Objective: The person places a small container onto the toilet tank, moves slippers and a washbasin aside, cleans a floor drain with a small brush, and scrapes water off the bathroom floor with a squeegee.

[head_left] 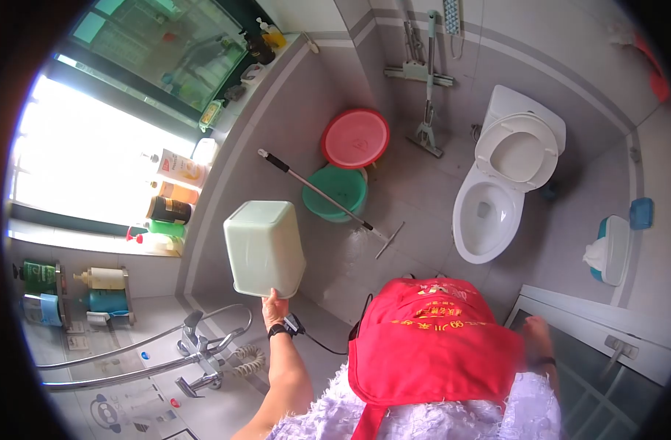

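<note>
the left hand (275, 310) is at the near edge of a bin (264, 246), with a row of bottles (169, 210) on the window ledge (266, 77) to the left and a shower mixer (200, 345) to the left and nearer. right of the bin a squeegee (326, 198) crosses over a tub (348, 187), with a basin (355, 138) just behind the tub and a mop (430, 81) at the back wall. farther right come the toilet (506, 176), then a tissue box (616, 253) on the side wall, with the right hand (537, 334) nearer, beside the door frame (592, 319).
</note>
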`<state>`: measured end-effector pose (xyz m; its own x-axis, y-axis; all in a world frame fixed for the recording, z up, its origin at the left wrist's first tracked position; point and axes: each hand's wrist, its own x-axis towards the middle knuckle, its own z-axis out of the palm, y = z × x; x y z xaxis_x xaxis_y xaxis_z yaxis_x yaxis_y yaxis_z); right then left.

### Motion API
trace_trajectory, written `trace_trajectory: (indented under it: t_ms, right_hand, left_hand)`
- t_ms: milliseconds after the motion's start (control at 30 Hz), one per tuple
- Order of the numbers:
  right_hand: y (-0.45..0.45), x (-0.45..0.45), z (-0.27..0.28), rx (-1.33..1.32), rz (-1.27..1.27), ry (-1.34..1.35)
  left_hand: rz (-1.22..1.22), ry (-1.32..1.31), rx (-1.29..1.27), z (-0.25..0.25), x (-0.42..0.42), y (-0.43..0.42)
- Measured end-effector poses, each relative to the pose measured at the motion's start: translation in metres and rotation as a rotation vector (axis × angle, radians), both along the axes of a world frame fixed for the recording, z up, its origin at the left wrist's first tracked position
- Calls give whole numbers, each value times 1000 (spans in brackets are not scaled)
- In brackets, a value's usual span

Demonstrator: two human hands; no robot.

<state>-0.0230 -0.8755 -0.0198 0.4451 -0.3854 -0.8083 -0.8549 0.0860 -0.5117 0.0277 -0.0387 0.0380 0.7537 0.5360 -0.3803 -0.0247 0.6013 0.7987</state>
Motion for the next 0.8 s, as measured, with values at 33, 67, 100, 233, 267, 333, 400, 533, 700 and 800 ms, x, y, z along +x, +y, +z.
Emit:
trace_trajectory:
  t_ms: [33, 67, 100, 233, 267, 333, 400, 533, 700, 800]
  right_hand:
    - [4, -2, 10, -23, 91, -55]
    - [7, -5, 22, -47, 184, -109]
    - [8, -8, 29, -70, 277, -162]
    - [-5, -24, 9, -149, 407, -300]
    - [-25, -32, -30, -35, 250, -153]
    - [-29, -21, -46, -60, 292, 23]
    - [-24, -10, -37, -185, 567, -86]
    - [-40, -23, -50, -110, 649, -299]
    - [-25, -13, -31, 37, 187, -25]
    - [-17, -9, -20, 49, 81, 19]
  left_hand:
    - [8, -55, -14, 4, 3, -4]
    - [25, -103, -32, 8, 8, -8]
    - [43, -151, -52, 12, 14, -12]
    - [52, -307, -84, 6, 42, -19]
    - [54, -350, -90, 6, 48, -16]
    - [86, -406, -61, 9, 63, -25]
    - [61, -437, -54, 19, 77, -33]
    - [27, -425, -64, 36, 90, -44]
    - [-24, -392, -42, 31, 94, -47]
    - [-56, -386, -58, 35, 94, -55]
